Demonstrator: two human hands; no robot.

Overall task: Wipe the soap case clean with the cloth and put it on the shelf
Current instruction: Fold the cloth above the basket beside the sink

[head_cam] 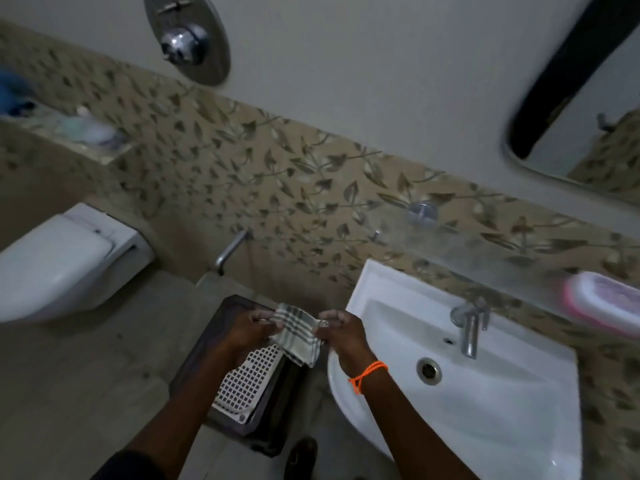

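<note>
A checked white-and-grey cloth (298, 332) is held between both hands, in the air left of the basin. My left hand (247, 329) pinches its left edge and my right hand (341, 332) grips its right edge. A pink and white soap case (604, 306) lies on the glass shelf (485, 258) above the basin, at the right edge of the view, blurred. Neither hand touches the case.
A white wash basin (485, 393) with a chrome tap (469, 329) is at the lower right. Below my hands stands a dark bin (207, 358) holding a white grid tray (247, 379). A toilet (59, 265) is at the left, a mirror (588, 98) at the upper right, and a wall ledge (86, 133) with toiletries at the upper left.
</note>
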